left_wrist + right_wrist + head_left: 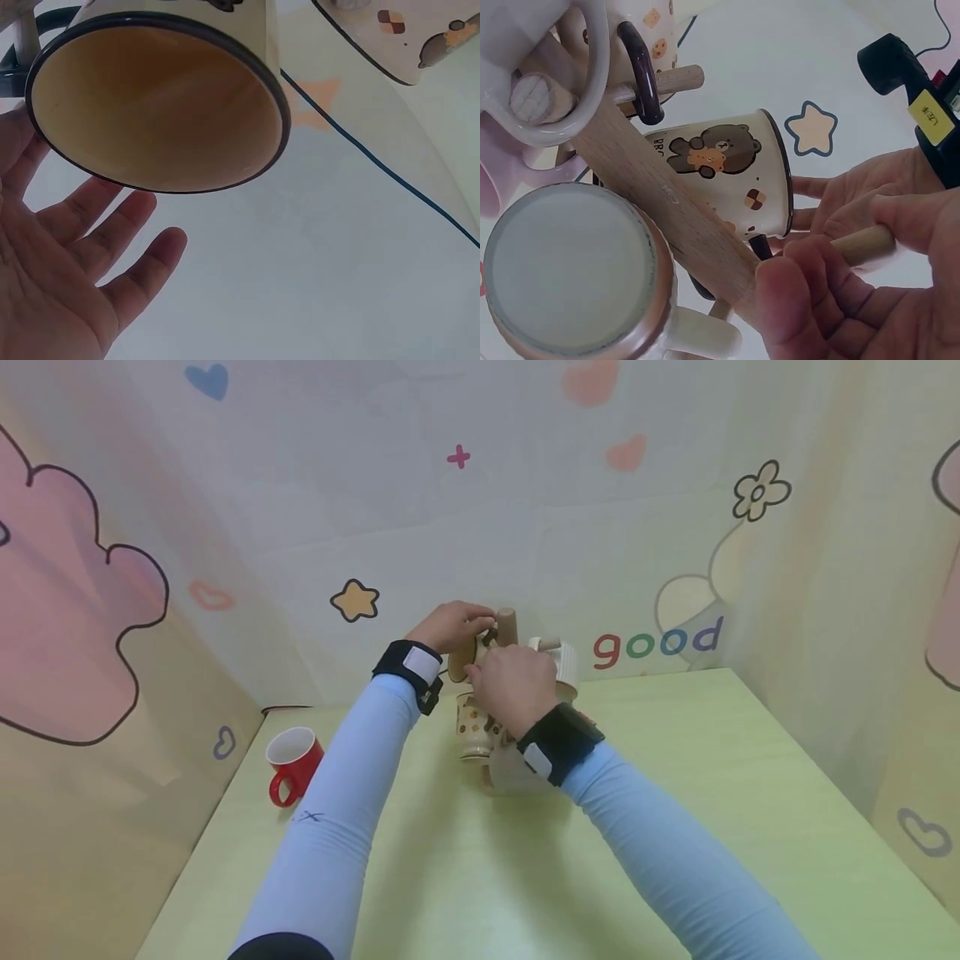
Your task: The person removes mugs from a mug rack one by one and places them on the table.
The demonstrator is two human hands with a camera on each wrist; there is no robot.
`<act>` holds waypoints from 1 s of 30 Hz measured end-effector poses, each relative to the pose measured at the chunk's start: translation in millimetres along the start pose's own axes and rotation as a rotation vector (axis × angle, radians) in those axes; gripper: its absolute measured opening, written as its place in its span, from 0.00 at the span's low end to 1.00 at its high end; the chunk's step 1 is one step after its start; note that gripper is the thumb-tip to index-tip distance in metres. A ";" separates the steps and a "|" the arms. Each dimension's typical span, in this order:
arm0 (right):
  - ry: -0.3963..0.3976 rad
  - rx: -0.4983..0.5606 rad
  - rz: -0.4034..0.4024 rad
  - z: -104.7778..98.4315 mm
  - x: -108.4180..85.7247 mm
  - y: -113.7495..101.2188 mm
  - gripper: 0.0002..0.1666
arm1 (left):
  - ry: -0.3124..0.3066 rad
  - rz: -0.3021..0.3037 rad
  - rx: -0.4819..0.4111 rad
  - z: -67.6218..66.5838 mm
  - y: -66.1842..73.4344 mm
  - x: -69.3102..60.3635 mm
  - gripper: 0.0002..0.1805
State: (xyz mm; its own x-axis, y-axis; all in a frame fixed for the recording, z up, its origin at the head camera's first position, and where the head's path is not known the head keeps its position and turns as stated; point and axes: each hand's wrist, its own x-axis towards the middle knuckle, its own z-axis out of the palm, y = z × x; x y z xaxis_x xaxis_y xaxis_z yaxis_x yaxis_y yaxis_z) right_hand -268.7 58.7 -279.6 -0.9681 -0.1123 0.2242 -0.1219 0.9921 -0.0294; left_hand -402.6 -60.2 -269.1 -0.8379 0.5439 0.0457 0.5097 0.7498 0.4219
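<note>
A wooden mug stand (507, 625) with several mugs on it stands at the back of the table. My right hand (517, 687) grips its upper part, fingers curled by the post (667, 202) and a peg (864, 244). Close by, my left hand (452, 627) is at a cream mug (727, 169) with a bear print and dark rim. In the left wrist view this mug's open mouth (161, 112) faces the camera, and the left fingers (127, 232) are spread loosely beside the rim. The left thumb is mostly hidden there.
Lower on the stand hangs a patterned cream mug (473, 727); a white ribbed mug (567, 670) hangs at its right. A red mug (297, 762) with a white inside stands upright at the table's left. Directly behind the stand is a printed curtain (405, 527).
</note>
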 end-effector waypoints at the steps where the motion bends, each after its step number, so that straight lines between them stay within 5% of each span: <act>1: -0.001 0.007 -0.001 -0.4 0.0 0.3 0.33 | 0.002 -0.002 0.000 -0.9 -0.3 -0.8 0.22; 15: -0.070 0.137 0.052 2.0 2.0 25.0 0.29 | 0.065 -0.071 0.000 -2.8 -9.3 -18.1 0.21; 23: -0.028 0.128 -0.048 6.1 5.2 46.0 0.13 | 0.123 -0.085 0.036 0.8 -11.0 -30.0 0.20; 30: -0.014 0.196 0.008 5.6 8.4 60.0 0.21 | 0.150 -0.083 0.071 2.2 -5.5 -35.5 0.20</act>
State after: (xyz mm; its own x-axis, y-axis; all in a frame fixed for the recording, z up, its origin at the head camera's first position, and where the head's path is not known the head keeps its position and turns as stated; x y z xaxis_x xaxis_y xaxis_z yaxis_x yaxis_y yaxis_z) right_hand -285.4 116.9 -284.9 -0.9719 -0.1068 0.2098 -0.1533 0.9633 -0.2202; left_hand -375.2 -82.8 -275.1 -0.8948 0.4204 0.1500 0.4453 0.8175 0.3653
